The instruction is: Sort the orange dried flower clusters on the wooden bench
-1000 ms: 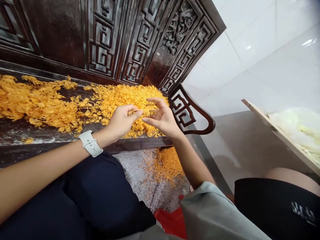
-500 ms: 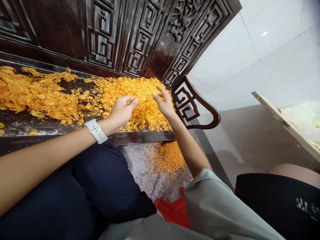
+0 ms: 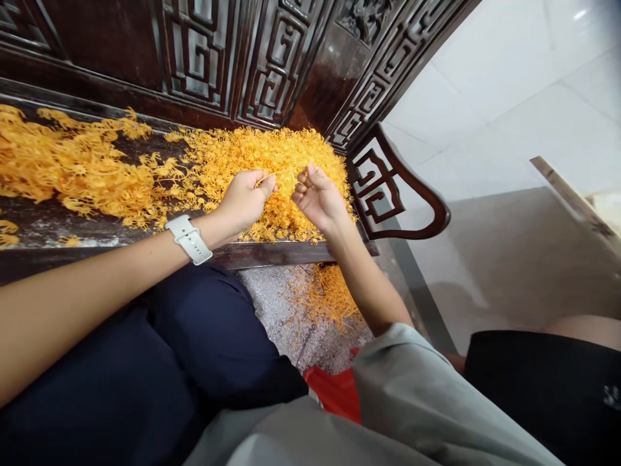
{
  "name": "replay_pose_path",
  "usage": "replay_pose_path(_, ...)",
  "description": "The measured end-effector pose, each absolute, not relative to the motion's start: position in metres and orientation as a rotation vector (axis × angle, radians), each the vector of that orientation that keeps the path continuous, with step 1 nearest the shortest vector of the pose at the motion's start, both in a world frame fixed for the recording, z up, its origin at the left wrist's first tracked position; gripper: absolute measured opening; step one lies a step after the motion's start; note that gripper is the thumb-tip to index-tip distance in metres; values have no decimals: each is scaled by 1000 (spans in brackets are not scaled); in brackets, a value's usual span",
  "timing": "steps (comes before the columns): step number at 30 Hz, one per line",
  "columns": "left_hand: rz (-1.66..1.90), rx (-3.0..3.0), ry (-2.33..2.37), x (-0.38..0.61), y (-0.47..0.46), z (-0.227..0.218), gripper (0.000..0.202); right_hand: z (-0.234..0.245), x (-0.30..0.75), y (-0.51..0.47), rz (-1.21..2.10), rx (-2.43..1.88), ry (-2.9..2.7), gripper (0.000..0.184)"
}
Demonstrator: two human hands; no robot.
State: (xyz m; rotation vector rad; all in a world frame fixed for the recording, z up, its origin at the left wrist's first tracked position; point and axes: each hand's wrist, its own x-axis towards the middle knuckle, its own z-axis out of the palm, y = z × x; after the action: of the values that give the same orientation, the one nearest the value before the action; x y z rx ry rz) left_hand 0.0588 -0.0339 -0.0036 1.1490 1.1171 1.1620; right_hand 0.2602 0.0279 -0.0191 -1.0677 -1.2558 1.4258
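In the head view my left hand, a pale watch strap on its wrist, pinches a thin orange plastic stem between thumb and forefinger. Just to its right is my right hand, palm turned partly up, fingers curled in and thumb pressed to them. What those fingers hold, if anything, is too small to make out. Both hands are over a heap of small orange plastic pieces with thin curved prongs, on a dark wooden bench.
A second orange pile covers the bench's left part. Behind rises the carved backrest; an openwork armrest closes the right end. Orange thin scraps lie on the floor by a red item. Another person's dark-clothed leg is at right.
My right hand has turned palm up, and its spread fingers have curled closed near the left hand. The left hand still pinches the stem. The view has shifted slightly.
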Motion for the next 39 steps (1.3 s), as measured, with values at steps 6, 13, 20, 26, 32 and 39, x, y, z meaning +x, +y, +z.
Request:
replay_pose_path(6, 1170, 1106, 1131, 58, -34, -4, 30, -26, 279, 35, 1274, -1137, -1441, 50)
replay_pose_path(13, 1174, 1122, 1157, 66, -36, -8, 26, -28, 254, 12, 1260, -1070, -1545, 45)
replay_pose_path(20, 1196, 1237, 1157, 64, -32, -14, 27, -35, 256, 13, 1224, -1057, -1392, 50)
replay_pose_path(26, 1212, 1194, 1176, 58, -34, -6, 29, -37, 287, 30, 1148, -1122, -1392, 39)
replay_pose_path(32, 1186, 1154, 1141, 57, -36, -1, 25, -32, 289, 52, 1163, -1262, -1408, 58)
replay_pose_path(39, 1143, 1298, 1105, 62, -37, -6, 28, -26, 256, 13, 1428, -1047, -1559, 51)
